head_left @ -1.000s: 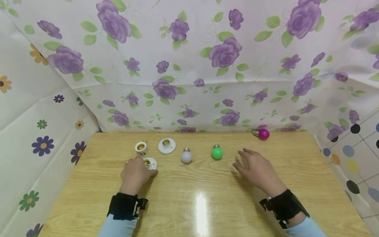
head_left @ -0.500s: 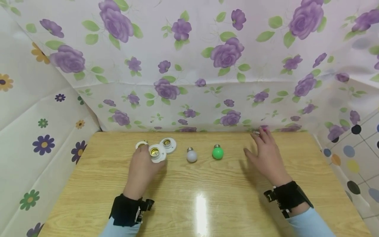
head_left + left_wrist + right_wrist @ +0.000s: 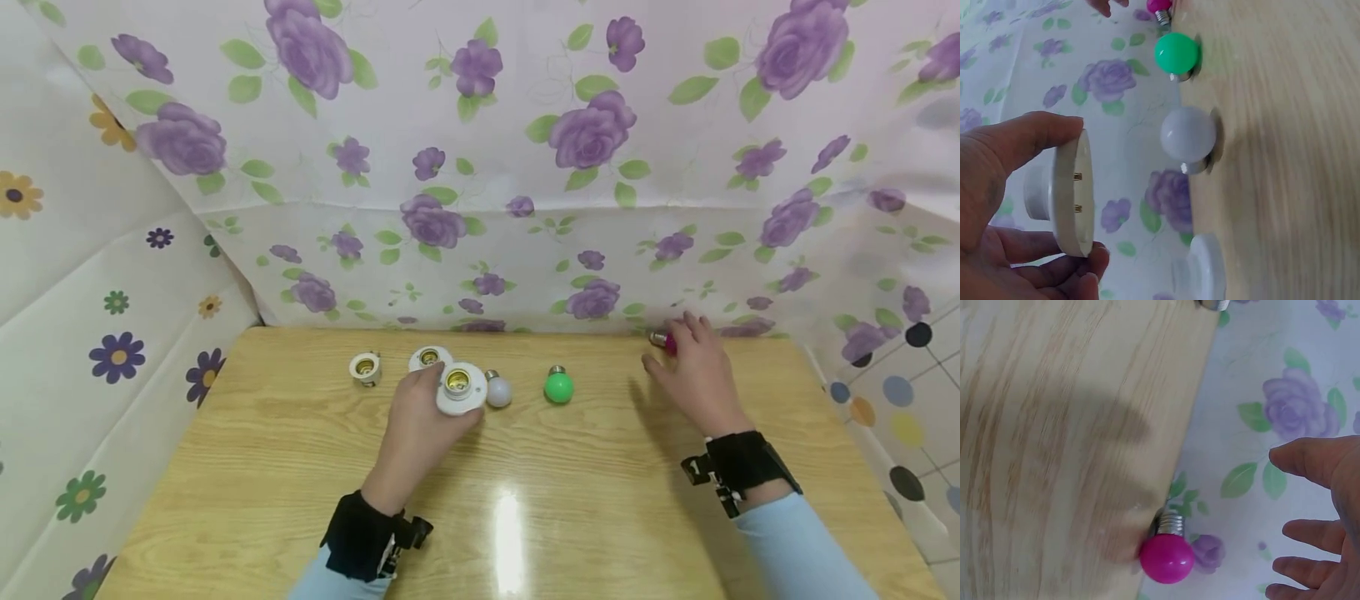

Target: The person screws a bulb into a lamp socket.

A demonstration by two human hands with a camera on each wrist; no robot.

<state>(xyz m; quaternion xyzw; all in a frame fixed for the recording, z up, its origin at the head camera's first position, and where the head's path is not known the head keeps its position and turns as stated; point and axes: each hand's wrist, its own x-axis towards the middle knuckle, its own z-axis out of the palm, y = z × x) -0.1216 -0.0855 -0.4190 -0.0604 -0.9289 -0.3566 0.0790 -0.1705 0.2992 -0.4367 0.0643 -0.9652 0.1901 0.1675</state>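
In the head view my left hand (image 3: 422, 425) grips a round white bulb socket (image 3: 459, 388) by its rim, lifted off the table. The left wrist view shows the thumb on one edge of this socket (image 3: 1072, 194), fingers on the other, its hollow underside with two brass screws visible. My right hand (image 3: 697, 371) hovers over the magenta bulb (image 3: 670, 342) at the back right. Its fingers (image 3: 1310, 537) are spread and apart from that bulb (image 3: 1166, 559) in the right wrist view. A second round socket (image 3: 427, 357) lies behind the held one, partly hidden.
A white bulb (image 3: 498, 392) and a green bulb (image 3: 558, 387) lie mid-table. Farther left stands a smaller white socket (image 3: 365, 368). A floral curtain (image 3: 517, 275) hangs along the back edge of the wooden table (image 3: 600, 508).
My left hand has picked up the front socket and carried it right. My right hand has moved back and right, over the magenta bulb. The white bulb shifted slightly right.
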